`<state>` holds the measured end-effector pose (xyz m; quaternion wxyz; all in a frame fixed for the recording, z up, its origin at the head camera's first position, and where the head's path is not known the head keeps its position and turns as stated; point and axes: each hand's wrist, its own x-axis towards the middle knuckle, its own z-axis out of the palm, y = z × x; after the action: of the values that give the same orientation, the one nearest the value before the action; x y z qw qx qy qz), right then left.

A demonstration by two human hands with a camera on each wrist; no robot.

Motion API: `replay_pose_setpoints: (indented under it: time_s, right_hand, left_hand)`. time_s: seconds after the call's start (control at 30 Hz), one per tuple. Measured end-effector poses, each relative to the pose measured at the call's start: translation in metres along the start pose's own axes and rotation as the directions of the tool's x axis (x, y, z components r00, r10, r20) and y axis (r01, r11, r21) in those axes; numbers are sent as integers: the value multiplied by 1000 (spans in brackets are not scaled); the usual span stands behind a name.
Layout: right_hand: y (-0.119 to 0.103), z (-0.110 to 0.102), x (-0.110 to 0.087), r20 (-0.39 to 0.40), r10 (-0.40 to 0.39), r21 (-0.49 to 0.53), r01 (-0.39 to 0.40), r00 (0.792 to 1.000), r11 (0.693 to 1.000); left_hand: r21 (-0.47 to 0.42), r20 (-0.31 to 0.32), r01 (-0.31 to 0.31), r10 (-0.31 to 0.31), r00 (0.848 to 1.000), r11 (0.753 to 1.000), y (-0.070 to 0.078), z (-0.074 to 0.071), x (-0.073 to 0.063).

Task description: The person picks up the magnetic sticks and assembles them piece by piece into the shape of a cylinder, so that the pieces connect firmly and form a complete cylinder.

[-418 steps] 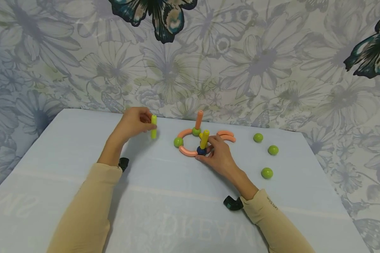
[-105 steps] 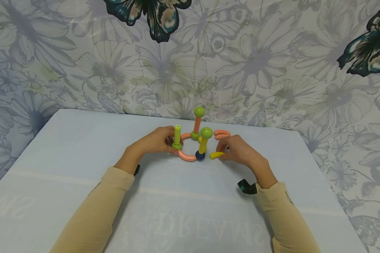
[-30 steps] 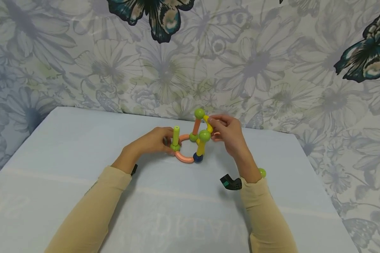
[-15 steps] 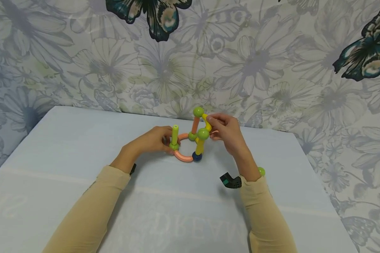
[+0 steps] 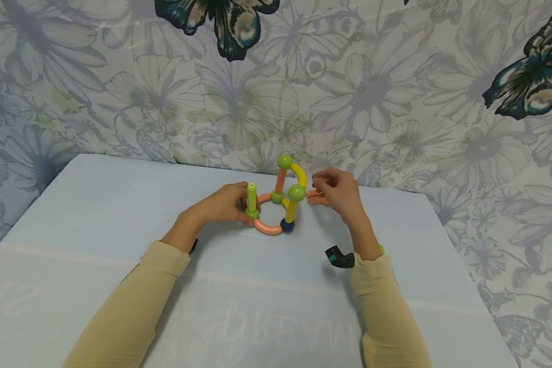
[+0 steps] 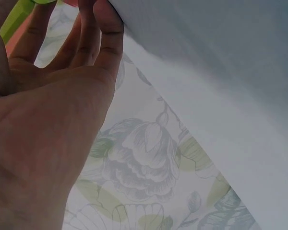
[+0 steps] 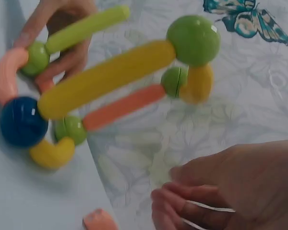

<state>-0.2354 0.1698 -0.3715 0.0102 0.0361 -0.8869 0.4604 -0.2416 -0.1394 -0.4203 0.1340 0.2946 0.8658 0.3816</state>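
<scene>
A magnetic ball-and-rod frame stands on the white table. Its base ring has curved orange sticks [image 5: 268, 229], a dark blue ball [image 5: 287, 225] and green balls. My left hand [image 5: 223, 205] grips the green ball [image 5: 252, 214] at the ring's left, from which a light green rod [image 5: 251, 197] stands up. An orange rod [image 5: 280, 181] and a yellow rod [image 5: 292, 211] each carry a green ball on top. A curved yellow stick [image 5: 300, 174] bridges those two top balls. Just right of it, my right hand [image 5: 342, 191] holds nothing, fingers loosely bent.
Two curved orange sticks [image 5: 319, 201] lie beneath the right hand's fingers. A loose green ball [image 5: 382, 249] is mostly hidden behind the right wrist. Floral cloth [image 5: 188, 102] hangs right behind the table's back edge.
My right hand picked up the curved yellow stick, set it between the two top balls, then let go and drew slightly right. My left hand keeps its hold on the green ball.
</scene>
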Motion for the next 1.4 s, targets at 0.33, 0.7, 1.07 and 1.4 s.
replay_pose_setpoints:
  time_s: [0.33,0.7,1.07,1.4]
  right_hand:
    - [19,-7,3,36,1,-286,9,999,958]
    - [19,-6,3,114,1,-244,27,993,969]
    - [3,14,-3,618,22,-217,144,786,965]
    - [5,34,-4,536,-41,-230,192,843,954]
  left_hand:
    - [41,-53,67,-65,996,997,3,1,-1]
    - [103,-30,58,-56,998,993,2,2,3]
    - [59,-28,55,-54,998,997,1,0,2]
    - [96,-41,14,-10,999,995,-2,2,2]
